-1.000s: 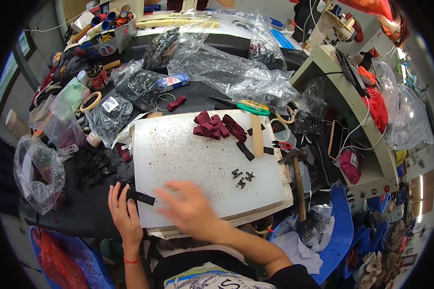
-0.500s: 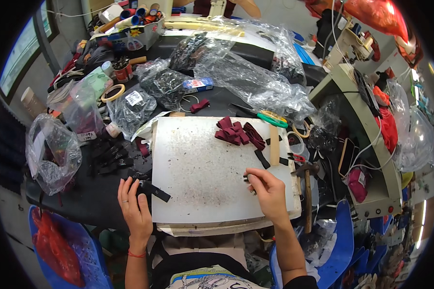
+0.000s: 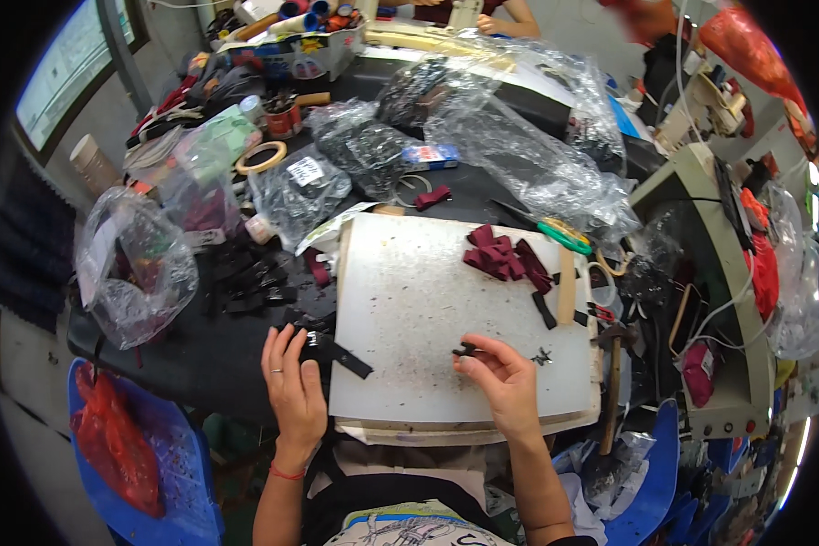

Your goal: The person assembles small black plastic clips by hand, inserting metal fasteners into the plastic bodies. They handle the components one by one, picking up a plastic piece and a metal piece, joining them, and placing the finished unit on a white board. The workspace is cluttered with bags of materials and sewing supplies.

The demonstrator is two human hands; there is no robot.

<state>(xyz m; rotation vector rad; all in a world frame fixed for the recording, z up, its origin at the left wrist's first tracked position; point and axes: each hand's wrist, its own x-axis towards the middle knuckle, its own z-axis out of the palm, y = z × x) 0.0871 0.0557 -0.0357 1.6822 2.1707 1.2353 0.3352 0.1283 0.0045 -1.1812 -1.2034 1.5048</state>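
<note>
My right hand (image 3: pixel 505 387) is above the white board (image 3: pixel 409 300), with thumb and fingers pinched on a small black piece (image 3: pixel 464 349) whose exact kind I cannot make out. Small dark bits (image 3: pixel 541 356) lie on the board just right of that hand. My left hand (image 3: pixel 293 387) rests at the board's left edge, fingers stretched out, touching or beside black fabric strips (image 3: pixel 348 358). One strip reaches over onto the board. Folded maroon fabric strips (image 3: pixel 505 255) are heaped at the board's far right, near a flat wooden stick (image 3: pixel 567 287) and a short black strip (image 3: pixel 544 311).
Green-handled scissors (image 3: pixel 564 235) lie at the board's far right corner; a hammer (image 3: pixel 613 382) is along its right side. Clear plastic bags (image 3: pixel 528 155) cover the back. More black strips (image 3: pixel 255 273) are piled left. Blue chairs (image 3: pixel 187 455) flank me. Another person's arm (image 3: pixel 514 20) shows behind.
The view has shifted, moving the scene rightward. My right hand has moved left over the board, still pinching the black piece; dark bits now show beside it. My left hand stays by the black strips.
</note>
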